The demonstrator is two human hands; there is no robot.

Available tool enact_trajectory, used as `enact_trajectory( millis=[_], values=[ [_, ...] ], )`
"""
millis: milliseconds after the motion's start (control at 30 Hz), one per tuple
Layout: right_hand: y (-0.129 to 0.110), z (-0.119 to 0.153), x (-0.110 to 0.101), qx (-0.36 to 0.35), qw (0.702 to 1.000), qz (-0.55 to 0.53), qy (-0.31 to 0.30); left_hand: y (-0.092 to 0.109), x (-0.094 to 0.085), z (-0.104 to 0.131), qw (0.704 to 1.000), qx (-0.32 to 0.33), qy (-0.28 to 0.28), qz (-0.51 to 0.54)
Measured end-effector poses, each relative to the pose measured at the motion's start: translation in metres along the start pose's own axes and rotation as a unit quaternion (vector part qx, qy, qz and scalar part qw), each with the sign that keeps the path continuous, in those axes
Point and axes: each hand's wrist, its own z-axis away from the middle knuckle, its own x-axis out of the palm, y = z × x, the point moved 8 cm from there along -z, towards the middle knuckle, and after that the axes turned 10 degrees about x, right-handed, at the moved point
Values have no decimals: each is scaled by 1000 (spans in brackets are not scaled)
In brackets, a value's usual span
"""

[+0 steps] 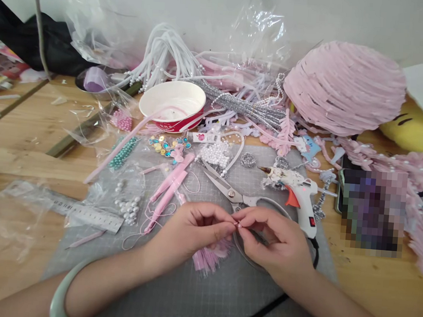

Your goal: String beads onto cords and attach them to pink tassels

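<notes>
Over the grey cutting mat (171,297), both my hands meet fingertip to fingertip. My left hand (195,228) and my right hand (280,244) each pinch a tiny pinkish piece (239,225); its kind is too small to tell. A pale green bangle (62,288) circles my left wrist. Below my left fingers shows a pink tassel (209,261), partly covered. Large scissors (230,193) lie behind my fingers, with a handle loop under my right hand. To the right rests a white hot glue gun (305,197). More pink tassels (168,191) lie to the left.
White beads (129,209), green beads (123,152) and a steel ruler (83,212) lie on the left. A paper bowl (171,106) stands behind, near silver glitter stems (241,104). A pink wrapped dome (345,88) and a blurred phone (370,210) are on the right. The glue gun's black cord (261,311) crosses the mat.
</notes>
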Motion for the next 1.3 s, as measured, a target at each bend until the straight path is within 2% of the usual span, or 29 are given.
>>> enact_trajectory(
  millis=[100, 400, 500, 667, 933, 1300],
  values=[
    [7, 1, 2, 31, 999, -18, -9, 1, 3, 2, 1000, 9, -19, -23],
    [4, 3, 5, 31, 998, -2, -56, 3, 7, 4, 993, 55, -53, -84],
    [3, 4, 7, 21, 997, 1, -72, 2, 8, 5, 993, 51, -57, -86],
    [-2, 4, 6, -1, 998, 23, -64, 2, 7, 6, 992, 59, -57, -96],
    [-7, 5, 6, -33, 994, 76, -67, -1, 7, 6, 991, 58, -58, -106],
    [-8, 7, 9, -43, 980, 169, -94, -7, 9, 6, 994, 6, -62, -90]
  ],
)
